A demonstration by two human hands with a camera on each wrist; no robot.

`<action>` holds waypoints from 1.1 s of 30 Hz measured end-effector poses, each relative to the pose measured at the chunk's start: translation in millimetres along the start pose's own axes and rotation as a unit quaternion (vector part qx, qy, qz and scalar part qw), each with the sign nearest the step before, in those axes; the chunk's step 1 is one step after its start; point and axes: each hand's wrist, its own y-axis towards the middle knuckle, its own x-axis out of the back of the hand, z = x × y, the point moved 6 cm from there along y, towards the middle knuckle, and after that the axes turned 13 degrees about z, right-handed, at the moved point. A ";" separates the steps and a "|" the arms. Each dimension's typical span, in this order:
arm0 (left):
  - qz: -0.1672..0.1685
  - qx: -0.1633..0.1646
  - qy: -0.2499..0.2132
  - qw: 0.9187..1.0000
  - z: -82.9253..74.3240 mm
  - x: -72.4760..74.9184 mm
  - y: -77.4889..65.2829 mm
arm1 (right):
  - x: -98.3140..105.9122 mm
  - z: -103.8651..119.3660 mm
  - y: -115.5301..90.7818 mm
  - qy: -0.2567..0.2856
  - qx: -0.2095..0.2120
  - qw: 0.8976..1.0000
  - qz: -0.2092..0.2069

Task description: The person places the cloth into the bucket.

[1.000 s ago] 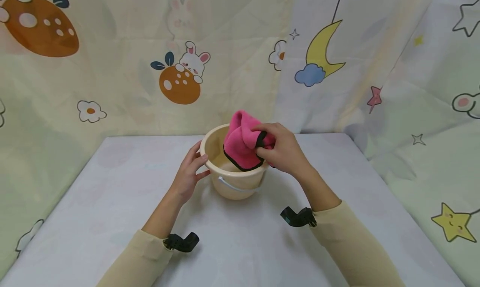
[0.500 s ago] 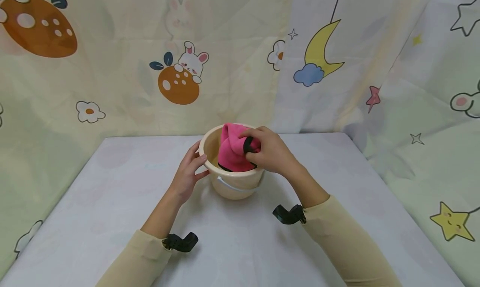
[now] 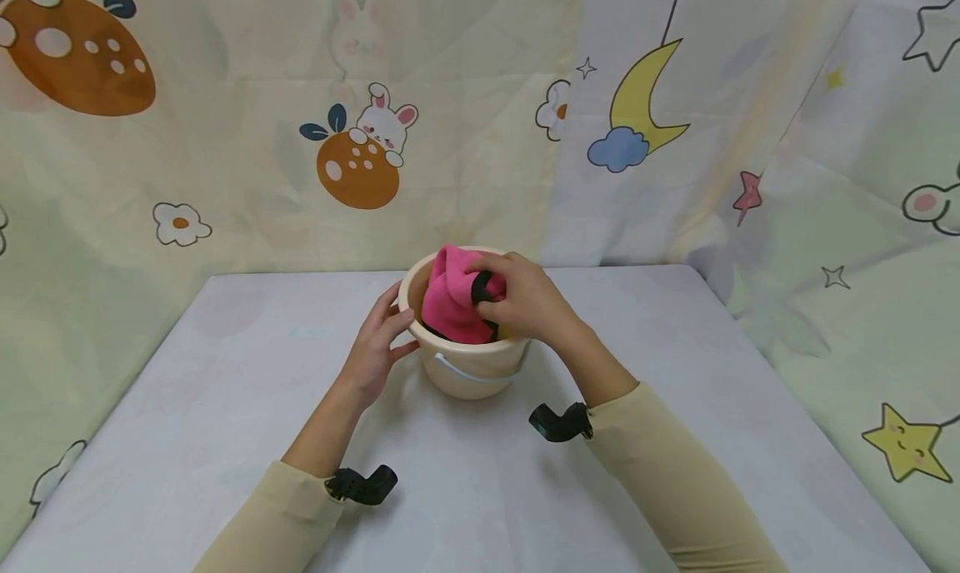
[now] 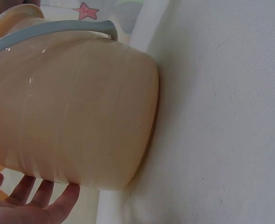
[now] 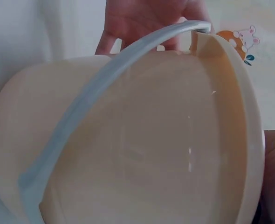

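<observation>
A cream plastic bucket [image 3: 472,371] stands upright on the table. My left hand [image 3: 372,352] holds its left side, thumb at the rim and fingers spread along the outer wall. In the left wrist view, the fingertips [image 4: 71,191] touch the bucket [image 4: 81,107]. Between thumb and fingers, my right hand [image 3: 528,302] pinches a pink cloth [image 3: 448,306] with black edging, bunched in the bucket's mouth. The cloth's lower part is hidden behind the front rim. A small yellow patch shows inside, below the right hand. The right wrist view has the bucket [image 5: 151,140] covering most of that hand.
A pale blue-grey handle [image 5: 79,107] hangs down across the bucket's front. The white-covered table [image 3: 300,431] reaches back to a printed fabric backdrop [image 3: 465,98]. Each wrist wears a black camera, the left one [image 3: 363,485] low over the table.
My right hand has moved left and slightly down, carrying the pink cloth from above the rim deeper into the bucket's mouth. The left hand and bucket stay where they were.
</observation>
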 end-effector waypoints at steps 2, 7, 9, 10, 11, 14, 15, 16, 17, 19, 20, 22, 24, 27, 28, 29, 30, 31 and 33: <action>0.000 -0.002 -0.004 1.000 0.1 -0.3 -0.1 | -2.0 -1.0 2.2 0.000 0.002 1.000 -0.002; 0.002 -0.004 -0.002 1.000 0.0 -0.2 0.0 | -6.3 -2.6 4.9 0.000 -0.002 1.000 0.000; 0.002 -0.005 -0.001 1.000 -0.3 0.0 0.0 | -7.4 -2.8 5.2 0.000 -0.005 1.000 0.003; 0.003 -0.005 0.001 1.000 -0.5 0.0 -0.1 | -7.7 -2.5 4.9 0.001 -0.005 1.000 0.005; 0.003 -0.005 0.002 1.000 -0.5 0.1 -0.2 | -7.8 -2.2 4.7 0.002 -0.005 1.000 0.006; 0.003 -0.001 0.006 1.000 -0.3 0.0 -0.4 | -7.1 -1.9 3.0 0.006 -0.008 1.000 0.005; 0.003 0.001 0.007 1.000 -0.3 -0.1 -0.5 | -6.1 -1.9 2.0 0.007 -0.008 1.000 0.001; 0.003 0.002 0.007 1.000 -0.3 -0.1 -0.5 | -4.9 -1.9 1.0 0.007 -0.008 1.000 -0.004; 0.003 0.002 0.007 1.000 -0.5 -0.1 -0.5 | -3.2 -1.9 0.1 0.007 -0.007 1.000 -0.011; 0.003 0.000 0.004 1.000 -0.7 -0.1 -0.2 | 0.5 -2.3 -2.2 0.012 -0.004 1.000 -0.026; 0.002 -0.001 0.002 1.000 -0.7 0.0 0.2 | 2.5 -2.5 -3.3 0.014 -0.002 0.999 -0.034; 0.001 -0.002 -0.002 1.000 -0.7 0.5 0.7 | 6.3 -3.0 -5.5 0.018 0.002 0.999 -0.047; 0.000 -0.002 -0.004 1.000 -0.5 0.7 1.0 | 9.4 -3.8 -8.1 0.028 0.000 0.998 -0.056; 0.001 -0.001 0.000 1.000 -0.8 0.6 1.2 | 13.2 -5.9 -12.2 0.041 -0.004 0.997 -0.070; 0.003 -0.001 -0.001 1.000 -0.8 0.6 1.4 | 14.5 -6.9 -13.7 0.046 -0.003 0.996 -0.077; 0.006 -0.002 -0.001 1.000 -1.0 0.7 1.3 | 15.8 -8.0 -15.4 0.051 -0.003 0.995 -0.083; 0.008 -0.001 -0.002 1.000 -1.1 1.1 1.2 | 17.4 -8.9 -17.3 0.054 0.000 0.994 -0.091; 0.010 -0.001 -0.003 1.000 -1.3 1.8 1.0 | 18.9 -10.5 -19.2 0.059 0.001 0.993 -0.099; 0.015 -0.001 -0.006 1.000 -2.2 3.9 -0.1 | 22.4 -14.0 -23.7 0.066 0.002 0.991 -0.116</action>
